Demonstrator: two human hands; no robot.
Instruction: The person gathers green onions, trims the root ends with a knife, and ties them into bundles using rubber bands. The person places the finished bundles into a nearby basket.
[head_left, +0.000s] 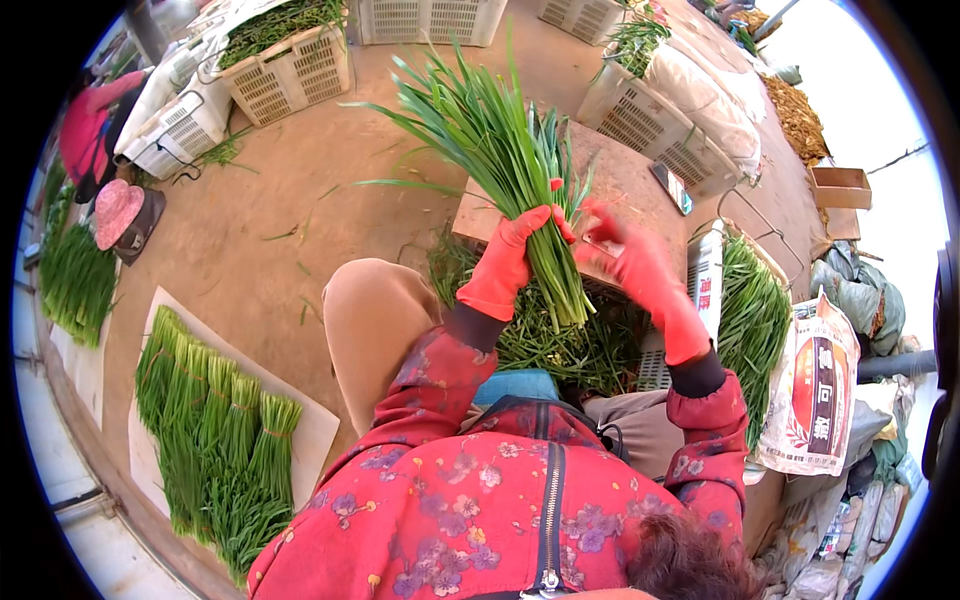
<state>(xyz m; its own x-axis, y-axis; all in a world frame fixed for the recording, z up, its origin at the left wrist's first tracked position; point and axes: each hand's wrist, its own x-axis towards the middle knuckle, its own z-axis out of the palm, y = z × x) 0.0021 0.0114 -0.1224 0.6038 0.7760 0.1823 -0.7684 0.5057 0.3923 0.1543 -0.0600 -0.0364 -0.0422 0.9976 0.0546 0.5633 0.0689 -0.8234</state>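
In a red rubber glove, my left hand (501, 262) grips a bunch of green leafy stalks that look like Chinese chives (487, 142). The leaves fan out away from me and the cut ends point back towards my lap. Motion blurs my gloved right hand (637, 259), just right of the bunch and over a low wooden board (630, 165); whether its fingers hold anything is unclear. More green leaves (556, 142) show behind the held bunch, on the board. Under my hands lies a heap of loose green trimmings (570, 349).
A phone (670, 187) rests on the board's right edge. Right of me stands a crate of loose greens (754, 315) beside a printed sack (810, 382). Tied bundles (217, 420) lie on a sheet (319, 435) at left. Crates (289, 79) line the back; another person (97, 124) bends at far left.
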